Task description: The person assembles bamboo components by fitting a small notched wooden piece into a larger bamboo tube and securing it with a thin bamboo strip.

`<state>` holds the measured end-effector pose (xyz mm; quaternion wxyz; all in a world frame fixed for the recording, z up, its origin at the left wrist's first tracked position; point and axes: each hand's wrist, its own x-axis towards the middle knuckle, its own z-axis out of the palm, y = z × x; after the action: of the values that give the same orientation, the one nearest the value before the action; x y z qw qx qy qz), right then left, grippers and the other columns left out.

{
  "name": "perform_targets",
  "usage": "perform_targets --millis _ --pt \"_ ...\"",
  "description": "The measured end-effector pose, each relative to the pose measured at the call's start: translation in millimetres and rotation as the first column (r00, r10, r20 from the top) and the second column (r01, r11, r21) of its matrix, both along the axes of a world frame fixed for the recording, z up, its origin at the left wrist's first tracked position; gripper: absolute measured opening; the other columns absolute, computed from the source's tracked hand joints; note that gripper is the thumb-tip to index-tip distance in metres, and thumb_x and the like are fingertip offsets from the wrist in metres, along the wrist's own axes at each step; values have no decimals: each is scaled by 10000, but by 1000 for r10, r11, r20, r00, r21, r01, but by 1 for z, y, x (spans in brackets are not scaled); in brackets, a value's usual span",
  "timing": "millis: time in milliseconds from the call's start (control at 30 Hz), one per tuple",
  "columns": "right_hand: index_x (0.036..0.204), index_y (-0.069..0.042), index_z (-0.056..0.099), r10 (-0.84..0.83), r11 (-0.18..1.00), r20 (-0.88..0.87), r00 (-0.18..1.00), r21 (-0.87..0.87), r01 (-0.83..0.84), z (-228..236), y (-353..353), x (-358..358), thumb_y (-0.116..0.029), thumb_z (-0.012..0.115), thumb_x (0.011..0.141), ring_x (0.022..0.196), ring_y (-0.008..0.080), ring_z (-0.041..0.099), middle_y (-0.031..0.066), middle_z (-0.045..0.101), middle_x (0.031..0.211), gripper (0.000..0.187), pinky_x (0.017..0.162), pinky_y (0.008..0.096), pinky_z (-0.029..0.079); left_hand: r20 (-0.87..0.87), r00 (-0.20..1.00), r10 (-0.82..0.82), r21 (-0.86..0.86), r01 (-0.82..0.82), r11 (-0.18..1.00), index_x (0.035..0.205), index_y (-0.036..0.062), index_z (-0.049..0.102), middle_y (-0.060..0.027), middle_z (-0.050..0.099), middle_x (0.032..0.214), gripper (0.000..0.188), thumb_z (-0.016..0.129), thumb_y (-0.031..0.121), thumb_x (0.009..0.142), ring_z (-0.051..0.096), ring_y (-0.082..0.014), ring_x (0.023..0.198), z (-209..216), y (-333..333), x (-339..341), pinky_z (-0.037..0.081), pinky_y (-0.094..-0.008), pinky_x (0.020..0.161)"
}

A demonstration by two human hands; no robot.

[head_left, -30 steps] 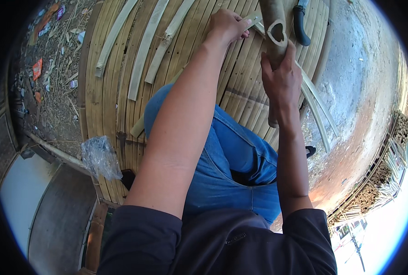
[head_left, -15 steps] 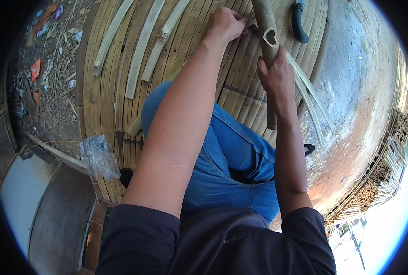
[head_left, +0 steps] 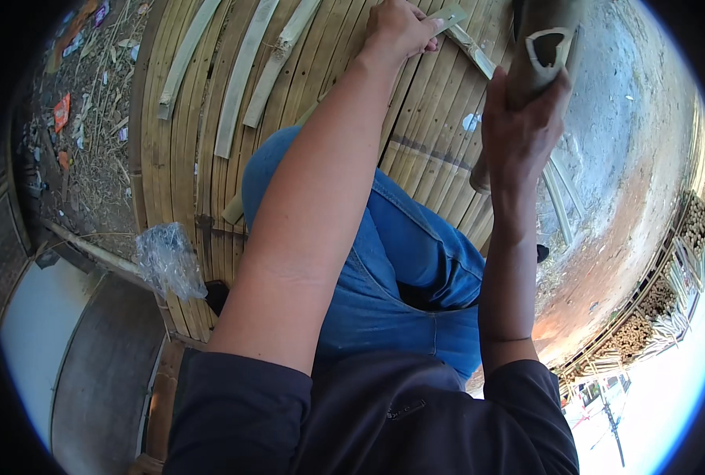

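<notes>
High in the view, my left hand [head_left: 400,32] pinches a flat grey-green piece [head_left: 452,16] between thumb and fingers; whether it is metal or bamboo I cannot tell. A split bamboo strip [head_left: 473,52] lies just beyond its fingertips. My right hand [head_left: 525,127] is wrapped round a thick bamboo tube [head_left: 526,77], raised over the right edge of the slatted bamboo platform [head_left: 439,119]. A notched opening shows in the tube's side above my fingers. Behind the tube, a dark knife handle [head_left: 517,17] is mostly hidden.
Several pale bamboo strips [head_left: 246,75] lie along the platform's left side. Crumpled clear plastic [head_left: 169,265] sits near its left edge. Thin split strips [head_left: 560,202] hang past the right edge. Littered ground [head_left: 91,134] is on the left, and stacked bamboo [head_left: 645,317] stands far right.
My right hand has lifted the bamboo tube up and to the right, now covering most of the knife. My left hand has moved slightly right and away, and the flat piece shows more clearly.
</notes>
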<state>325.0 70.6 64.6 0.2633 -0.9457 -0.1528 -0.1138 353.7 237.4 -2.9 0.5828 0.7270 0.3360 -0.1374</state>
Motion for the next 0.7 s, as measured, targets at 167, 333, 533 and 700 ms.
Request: perform_targets --millis 167,333,533,700 --pt "1277 6 429 15 985 -120 993 -169 -36 -3 -4 10 -216 675 895 800 481 690 291 695 868 505 722 571 545 82 997 -2 48 -2 999 847 2 742 -76 732 715 281 739 274 917 688 -144 643 -14 -7 13 549 -334 625" --pt "1247 -2 433 3 905 -315 949 -404 -136 -38 -15 12 -228 713 878 827 495 689 302 692 879 515 742 568 554 103 992 -71 84 62 995 854 -22 729 -115 736 744 216 716 188 907 714 -203 693 -43 -10 13 564 -338 655" --pt "1251 -6 437 -44 999 -8 999 12 44 2 6 10 -214 700 879 813 506 681 297 695 897 501 755 572 534 66 998 5 -31 -3 1000 860 -7 752 -117 754 772 223 718 211 893 725 -187 692 -9 -4 6 568 -363 669" --pt "1256 2 440 10 961 -147 989 -271 -50 -27 -12 6 -246 709 880 859 505 682 301 695 927 525 765 559 542 194 981 21 25 -27 999 778 20 761 -110 741 714 255 714 243 892 717 -182 661 -40 -14 10 566 -357 656"
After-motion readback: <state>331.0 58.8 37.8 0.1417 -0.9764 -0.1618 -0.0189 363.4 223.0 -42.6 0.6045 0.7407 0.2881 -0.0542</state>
